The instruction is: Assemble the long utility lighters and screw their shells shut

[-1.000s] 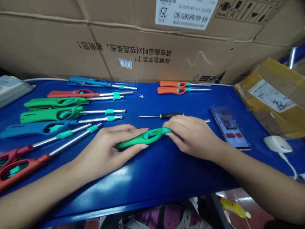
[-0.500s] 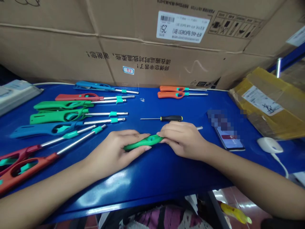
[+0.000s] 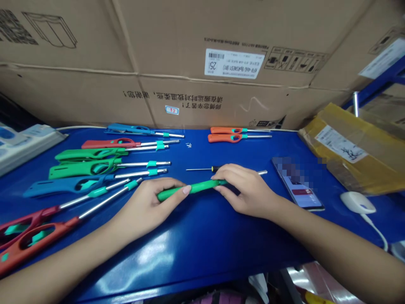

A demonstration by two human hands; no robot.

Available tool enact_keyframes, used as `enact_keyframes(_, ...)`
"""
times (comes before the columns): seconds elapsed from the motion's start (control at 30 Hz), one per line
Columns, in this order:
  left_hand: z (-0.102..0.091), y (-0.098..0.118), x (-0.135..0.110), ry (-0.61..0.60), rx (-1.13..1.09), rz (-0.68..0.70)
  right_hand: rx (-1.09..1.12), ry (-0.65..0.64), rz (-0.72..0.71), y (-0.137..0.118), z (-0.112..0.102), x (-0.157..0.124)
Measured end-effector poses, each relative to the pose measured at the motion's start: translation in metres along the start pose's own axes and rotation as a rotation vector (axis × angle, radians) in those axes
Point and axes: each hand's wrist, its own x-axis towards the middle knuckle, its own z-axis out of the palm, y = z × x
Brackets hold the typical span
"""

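A green long-nosed lighter (image 3: 196, 187) lies across the middle of the blue table (image 3: 196, 240), turned on its edge. My left hand (image 3: 148, 207) grips its handle end, thumb laid along the top. My right hand (image 3: 247, 188) is closed over the front of the handle and the start of the metal tube, whose tip (image 3: 262, 172) sticks out to the right. Just behind my right hand lies a black-handled screwdriver (image 3: 202, 169), partly hidden by the fingers.
Several lighters (image 3: 95, 169) in green, blue and red lie in a row at the left; two orange ones (image 3: 234, 134) at the back. A phone (image 3: 297, 183) and a white mouse (image 3: 357, 202) lie at the right, beside a yellow parcel (image 3: 354, 147). Cardboard boxes (image 3: 190, 63) stand behind.
The green lighter has been rolled from flat onto its edge between my hands, so its finger hole no longer shows. The camera has tilted upward.
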Motion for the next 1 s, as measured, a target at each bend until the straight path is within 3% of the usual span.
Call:
enact_keyframes(0.23, 0.010, -0.005, -0.006, -0.101, 0.045, 0.195, -0.032, -0.118, -0.032, -0.005, -0.003, 0.005)
enact_keyframes(0.57, 0.011, -0.012, -0.009, 0.033, 0.120, 0.332, -0.345, -0.253, -0.273, 0.001, -0.018, 0.019)
enact_keyframes(0.7, 0.008, -0.016, -0.010, 0.070, 0.234, 0.269, -0.387, -0.301, -0.249, 0.031, -0.040, 0.040)
enact_keyframes(0.83, 0.006, -0.021, -0.007, 0.078, 0.320, 0.247, -0.481, -0.317, -0.052, 0.081, -0.058, 0.060)
enact_keyframes(1.0, -0.001, -0.012, -0.009, 0.042, 0.528, 0.236, -0.592, -0.383, 0.165, 0.130, -0.057, 0.069)
